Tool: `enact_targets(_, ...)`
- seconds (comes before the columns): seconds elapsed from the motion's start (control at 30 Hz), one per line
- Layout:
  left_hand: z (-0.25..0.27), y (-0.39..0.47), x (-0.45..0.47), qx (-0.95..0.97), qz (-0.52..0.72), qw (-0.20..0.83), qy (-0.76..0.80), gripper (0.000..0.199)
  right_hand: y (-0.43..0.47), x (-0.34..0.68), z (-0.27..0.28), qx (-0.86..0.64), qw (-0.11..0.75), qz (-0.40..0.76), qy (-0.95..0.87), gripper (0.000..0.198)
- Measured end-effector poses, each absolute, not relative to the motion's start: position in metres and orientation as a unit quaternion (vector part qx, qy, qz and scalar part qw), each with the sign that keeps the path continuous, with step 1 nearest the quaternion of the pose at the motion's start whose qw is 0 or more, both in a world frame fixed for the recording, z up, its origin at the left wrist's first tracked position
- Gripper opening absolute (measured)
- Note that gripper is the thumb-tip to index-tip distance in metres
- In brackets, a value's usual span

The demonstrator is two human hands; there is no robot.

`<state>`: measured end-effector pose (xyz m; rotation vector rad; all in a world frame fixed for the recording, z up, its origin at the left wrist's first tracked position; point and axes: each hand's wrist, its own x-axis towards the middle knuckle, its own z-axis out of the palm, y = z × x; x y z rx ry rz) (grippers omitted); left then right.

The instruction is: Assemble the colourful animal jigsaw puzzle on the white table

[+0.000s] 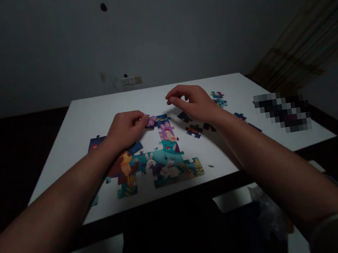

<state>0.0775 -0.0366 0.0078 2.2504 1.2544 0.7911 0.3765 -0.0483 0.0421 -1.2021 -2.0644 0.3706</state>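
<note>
My left hand (128,128) is closed, thumb and index finger pinching a purple puzzle piece (151,122) at the top of a partly joined jigsaw puzzle (161,157). That piece lies against the dark blue piece at the upper edge. Rabbits, an owl-like purple figure and a pale bird are printed on the joined part. Raised over the table to the right, my right hand (195,101) has loosely curled fingers, with no piece visible between thumb and fingertips. Below it are a dark loose piece (184,117) and an orange-patterned piece (194,130). My left forearm covers part of the puzzle's left side.
More loose pieces (219,102) lie right of my right hand, and dark ones (240,116) sit farther right. The white table (96,112) stands before a grey wall with sockets (131,80). A pixelated object (282,112) is at the right edge.
</note>
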Motion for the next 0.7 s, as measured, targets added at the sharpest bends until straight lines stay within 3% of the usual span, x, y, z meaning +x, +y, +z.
enact_targets(0.23,0.004,-0.030,0.077,0.817,0.300,0.225,0.438,0.034,-0.125,0.409,0.101,-0.485,0.128,0.042,-0.864,0.026)
enact_targets(0.33,0.005,-0.029,0.078,0.820,0.303,0.222,0.432,0.032,-0.185,0.428,0.132,-0.483,0.172,0.084,-0.855,0.036)
enact_targets(0.43,0.006,-0.030,0.079,0.824,0.308,0.215,0.425,0.032,-0.240,0.439,0.141,-0.513,0.264,0.086,-0.812,0.030)
enact_targets(0.53,0.006,-0.031,0.080,0.829,0.311,0.208,0.416,0.033,-0.271,0.435,0.106,-0.514,0.285,0.062,-0.807,0.038)
enact_targets(0.63,0.005,-0.032,0.080,0.834,0.301,0.209,0.413,0.033,-0.276,0.426,0.038,-0.523,0.195,0.004,-0.830,0.073)
enact_targets(0.7,0.005,-0.032,0.080,0.836,0.293,0.209,0.414,0.035,-0.274,0.425,-0.003,-0.558,0.171,-0.010,-0.812,0.077)
